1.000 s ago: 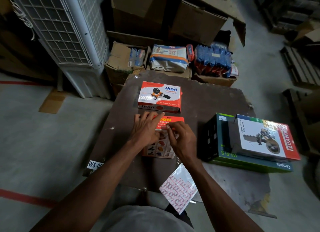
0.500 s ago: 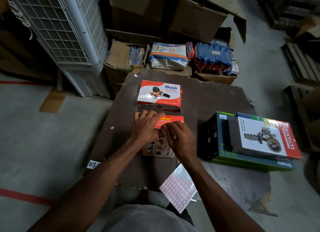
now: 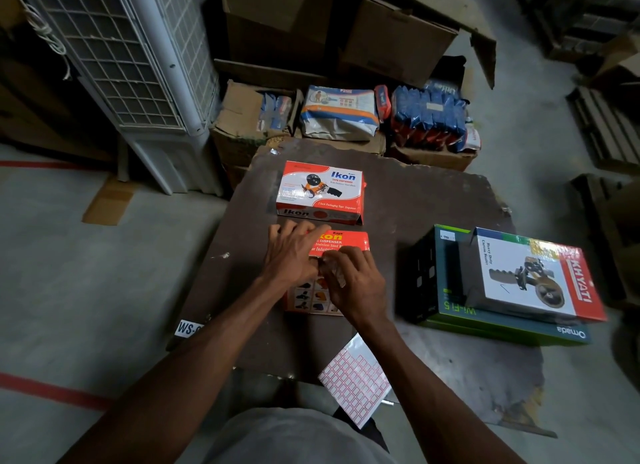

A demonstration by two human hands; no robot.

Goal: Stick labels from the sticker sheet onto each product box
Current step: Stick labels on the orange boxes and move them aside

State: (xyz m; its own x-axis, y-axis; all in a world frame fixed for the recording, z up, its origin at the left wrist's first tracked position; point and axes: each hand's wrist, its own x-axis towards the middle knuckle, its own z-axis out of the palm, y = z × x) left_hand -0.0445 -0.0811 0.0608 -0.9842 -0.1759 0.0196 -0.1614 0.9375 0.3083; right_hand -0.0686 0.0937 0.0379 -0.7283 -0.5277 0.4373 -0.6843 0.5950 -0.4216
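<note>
A dim storeroom with a concrete floor surrounds a low, dark brown desk, with cardboard cartons stacked behind it and a white grilled cooler standing to the left. On the desk's middle lies a red Ikon box, flat, with both hands on it. The left hand rests over the box's left part, fingers spread and fairly straight, pressing down. The right hand lies just beside it, touching it, fingers bent toward the box top; something small and pale seems to sit under its fingertips, though the blur there leaves it unclear whether it pinches a label. Just beyond this box stands a second Ikon box, apart from the hands. To the right, a white and red Khyati box lies on top of a dark green Omada box. The sticker sheet, white with red-outlined labels, lies at the desk's near edge, partly overhanging it, between the forearms and near the person's lap.
</note>
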